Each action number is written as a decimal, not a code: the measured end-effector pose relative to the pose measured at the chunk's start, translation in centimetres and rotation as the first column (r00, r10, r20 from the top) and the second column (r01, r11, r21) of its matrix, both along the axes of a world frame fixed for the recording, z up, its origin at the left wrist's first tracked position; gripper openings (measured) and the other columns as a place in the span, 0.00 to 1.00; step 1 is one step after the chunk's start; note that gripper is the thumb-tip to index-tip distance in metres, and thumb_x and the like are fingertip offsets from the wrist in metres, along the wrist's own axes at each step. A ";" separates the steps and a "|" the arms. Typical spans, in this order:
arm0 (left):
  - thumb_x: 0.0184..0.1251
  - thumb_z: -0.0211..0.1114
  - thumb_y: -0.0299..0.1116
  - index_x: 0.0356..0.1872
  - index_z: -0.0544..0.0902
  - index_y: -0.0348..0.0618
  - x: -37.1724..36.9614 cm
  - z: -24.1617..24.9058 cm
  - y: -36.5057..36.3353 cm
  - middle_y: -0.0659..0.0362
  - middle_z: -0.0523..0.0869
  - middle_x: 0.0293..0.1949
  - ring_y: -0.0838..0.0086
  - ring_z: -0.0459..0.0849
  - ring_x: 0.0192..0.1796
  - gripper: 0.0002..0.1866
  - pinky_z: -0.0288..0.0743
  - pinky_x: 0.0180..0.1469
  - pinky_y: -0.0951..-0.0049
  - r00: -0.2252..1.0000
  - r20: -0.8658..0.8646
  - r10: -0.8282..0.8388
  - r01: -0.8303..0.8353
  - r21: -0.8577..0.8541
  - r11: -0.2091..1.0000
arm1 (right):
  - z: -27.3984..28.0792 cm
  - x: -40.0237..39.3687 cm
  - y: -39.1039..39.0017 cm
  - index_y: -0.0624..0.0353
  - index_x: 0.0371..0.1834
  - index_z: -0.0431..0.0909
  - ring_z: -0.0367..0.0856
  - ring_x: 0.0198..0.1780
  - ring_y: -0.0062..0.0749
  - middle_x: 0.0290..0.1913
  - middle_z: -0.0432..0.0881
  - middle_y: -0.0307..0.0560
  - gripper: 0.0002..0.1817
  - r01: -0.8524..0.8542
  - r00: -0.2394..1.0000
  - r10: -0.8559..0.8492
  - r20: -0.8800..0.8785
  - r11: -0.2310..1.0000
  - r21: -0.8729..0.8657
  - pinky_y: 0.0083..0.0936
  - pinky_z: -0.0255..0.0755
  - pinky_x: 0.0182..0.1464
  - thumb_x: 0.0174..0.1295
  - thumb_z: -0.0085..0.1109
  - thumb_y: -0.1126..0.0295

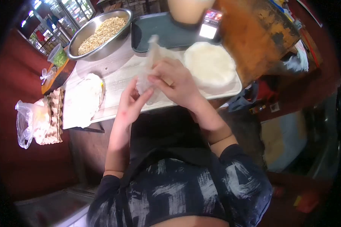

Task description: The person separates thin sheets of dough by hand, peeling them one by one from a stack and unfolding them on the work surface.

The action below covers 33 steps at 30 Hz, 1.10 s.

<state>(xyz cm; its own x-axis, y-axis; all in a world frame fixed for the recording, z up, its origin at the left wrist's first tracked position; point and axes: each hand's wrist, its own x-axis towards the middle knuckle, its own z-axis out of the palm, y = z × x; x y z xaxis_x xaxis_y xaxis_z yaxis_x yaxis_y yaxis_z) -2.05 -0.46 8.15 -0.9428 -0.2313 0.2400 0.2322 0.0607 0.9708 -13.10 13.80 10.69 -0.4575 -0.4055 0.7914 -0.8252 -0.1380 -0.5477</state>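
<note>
A thin, whitish, see-through sheet point(154, 53) hangs between my hands above the pale board; its upper end sticks up and is blurred. My right hand point(174, 81) pinches it with bent fingers. Lower and to the left, my left hand point(132, 101) holds its near edge, the thumb and fingers curled around it. Just right of my right hand lies a stack of round white wrappers point(209, 65) with uneven edges. Another white, overexposed pile of flat sheets point(84, 100) rests at the board's left end.
A steel bowl point(75, 48) of shredded pale filling point(104, 34) stands at the back left. Behind the board are a dark tray point(147, 34), a phone point(210, 24) and a large tan container point(189, 10). Egg cartons point(56, 113), a plastic bag point(24, 121) and a tub of chopped greens point(58, 56) sit left.
</note>
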 end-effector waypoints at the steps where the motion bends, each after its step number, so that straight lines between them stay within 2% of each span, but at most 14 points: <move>1: 0.66 0.64 0.23 0.56 0.75 0.35 -0.5 0.0 0.0 0.62 0.83 0.42 0.84 0.79 0.40 0.18 0.70 0.40 0.83 0.996 -0.040 0.075 -0.073 0.042 0.996 | 0.1 -0.2 -0.6 0.59 0.33 0.77 0.77 0.35 0.43 0.34 0.77 0.48 0.06 -0.029 0.995 0.039 -0.091 0.994 0.109 0.32 0.69 0.38 0.57 0.63 0.71; 2: 0.66 0.64 0.23 0.54 0.76 0.36 -0.9 -0.2 -0.3 0.64 0.83 0.37 0.86 0.77 0.36 0.16 0.69 0.36 0.84 0.985 -0.077 0.151 -0.145 0.087 0.986 | 0.2 -0.5 -1.2 0.62 0.32 0.77 0.75 0.32 0.42 0.33 0.77 0.50 0.05 -0.049 0.980 0.089 -0.178 0.975 0.219 0.31 0.68 0.35 0.58 0.63 0.73; 3: 0.69 0.62 0.26 0.47 0.79 0.36 -0.8 -1.5 -1.8 0.70 0.77 0.26 0.89 0.71 0.27 0.09 0.63 0.28 0.84 0.978 0.030 0.207 -0.205 -0.068 0.976 | -0.9 -1.2 -2.2 0.62 0.30 0.76 0.74 0.29 0.43 0.30 0.76 0.52 0.08 -0.125 0.983 0.149 -0.102 0.968 0.216 0.33 0.66 0.32 0.59 0.62 0.69; 4: 0.69 0.62 0.26 0.47 0.79 0.36 -1.1 -3.0 -2.4 0.70 0.77 0.26 0.89 0.71 0.27 0.09 0.63 0.28 0.84 0.974 0.034 0.222 -0.219 -0.065 0.973 | -2.1 -1.7 -2.9 0.62 0.30 0.76 0.74 0.29 0.43 0.30 0.76 0.52 0.08 -0.140 0.981 0.165 -0.098 0.966 0.219 0.33 0.66 0.32 0.59 0.62 0.69; 6: 0.72 0.59 0.31 0.40 0.80 0.37 -1.2 -5.2 -3.3 0.72 0.71 0.19 0.89 0.64 0.21 0.07 0.56 0.23 0.82 0.970 0.077 0.231 -0.229 -0.034 0.973 | -4.2 -2.1 -3.8 0.63 0.30 0.75 0.72 0.26 0.40 0.25 0.73 0.53 0.11 -0.184 0.977 0.133 0.165 0.919 0.348 0.32 0.66 0.32 0.59 0.62 0.67; 7: 0.73 0.58 0.34 0.32 0.79 0.39 -1.0 -5.7 -3.5 0.70 0.70 0.18 0.87 0.65 0.21 0.10 0.57 0.23 0.80 0.953 0.127 0.274 -0.261 -0.106 0.959 | -5.3 -2.1 -4.2 0.63 0.30 0.75 0.72 0.26 0.40 0.25 0.73 0.53 0.11 -0.197 0.975 0.145 0.168 0.916 0.350 0.32 0.66 0.32 0.59 0.62 0.67; 12: 0.73 0.57 0.34 0.39 0.81 0.39 -0.1 -7.9 -5.3 0.70 0.77 0.23 0.88 0.70 0.23 0.09 0.62 0.26 0.82 0.923 0.246 0.296 -0.256 -0.181 0.950 | -7.2 -1.2 -5.4 0.66 0.29 0.72 0.68 0.25 0.33 0.22 0.70 0.52 0.12 -0.148 0.937 0.024 0.348 0.931 0.334 0.30 0.65 0.32 0.60 0.60 0.67; 16: 0.73 0.58 0.34 0.37 0.82 0.39 0.0 -7.2 -5.3 0.70 0.75 0.22 0.87 0.69 0.22 0.09 0.61 0.25 0.82 0.912 0.235 0.335 -0.307 -0.148 0.940 | -7.2 -2.2 -5.2 0.66 0.29 0.72 0.68 0.25 0.32 0.22 0.70 0.52 0.12 -0.093 0.950 -0.022 0.312 0.933 0.347 0.30 0.66 0.32 0.60 0.60 0.66; 18: 0.72 0.58 0.34 0.37 0.82 0.39 0.1 -7.3 -5.4 0.70 0.75 0.21 0.87 0.68 0.22 0.09 0.61 0.25 0.82 0.912 0.233 0.336 -0.312 -0.137 0.940 | -7.6 -2.5 -5.1 0.65 0.27 0.72 0.76 0.33 0.57 0.29 0.76 0.58 0.14 -0.018 0.947 -0.097 0.306 0.935 0.353 0.43 0.67 0.36 0.59 0.59 0.64; 21: 0.71 0.57 0.31 0.37 0.82 0.35 0.1 -7.6 -5.4 0.67 0.71 0.17 0.85 0.67 0.21 0.10 0.61 0.24 0.79 0.893 0.242 0.380 -0.341 -0.190 0.921 | -7.7 -2.7 -4.6 0.65 0.27 0.71 0.75 0.33 0.57 0.29 0.76 0.58 0.14 0.045 0.957 -0.154 0.245 0.916 0.399 0.44 0.67 0.35 0.58 0.59 0.64; 23: 0.71 0.57 0.30 0.49 0.83 0.35 0.2 -7.7 -5.2 0.69 0.72 0.18 0.86 0.67 0.21 0.12 0.61 0.24 0.80 0.900 0.217 0.379 -0.354 -0.146 0.924 | -7.5 -2.8 -4.3 0.64 0.28 0.72 0.76 0.34 0.57 0.30 0.77 0.58 0.14 0.029 0.962 -0.143 0.235 0.902 0.431 0.44 0.68 0.36 0.58 0.60 0.63; 26: 0.71 0.57 0.29 0.56 0.80 0.37 0.2 -7.7 -5.2 0.69 0.73 0.20 0.86 0.67 0.22 0.16 0.60 0.25 0.81 0.901 0.220 0.373 -0.358 -0.108 0.928 | -6.5 -2.5 -4.2 0.63 0.31 0.75 0.78 0.36 0.57 0.32 0.79 0.58 0.13 -0.054 0.965 -0.069 0.255 0.894 0.445 0.43 0.70 0.38 0.57 0.61 0.63; 30: 0.71 0.58 0.30 0.57 0.80 0.37 0.6 -6.6 -4.4 0.69 0.74 0.21 0.87 0.68 0.24 0.16 0.62 0.26 0.82 0.930 0.216 0.297 -0.281 -0.106 0.954 | -5.6 -1.4 -5.1 0.62 0.36 0.77 0.80 0.40 0.56 0.37 0.83 0.58 0.14 -0.158 0.951 0.062 0.303 0.939 0.306 0.41 0.73 0.41 0.56 0.62 0.62; 33: 0.70 0.59 0.30 0.56 0.80 0.37 0.4 -6.1 -4.0 0.67 0.79 0.22 0.87 0.70 0.24 0.16 0.64 0.26 0.81 0.926 0.203 0.319 -0.280 -0.199 0.939 | -6.5 -1.8 -6.3 0.62 0.36 0.77 0.81 0.40 0.56 0.36 0.83 0.58 0.11 -0.194 0.955 0.078 0.286 0.893 0.405 0.43 0.73 0.39 0.57 0.61 0.65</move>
<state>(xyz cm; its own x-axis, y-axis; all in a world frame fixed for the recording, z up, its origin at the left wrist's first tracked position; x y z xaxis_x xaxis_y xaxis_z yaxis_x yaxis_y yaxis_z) -1.61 -4.49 2.05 -0.8692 -0.4873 0.0844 -0.0488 0.2544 0.9659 -14.92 7.49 4.21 -0.5354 -0.7481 0.3921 -0.6389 0.0551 -0.7673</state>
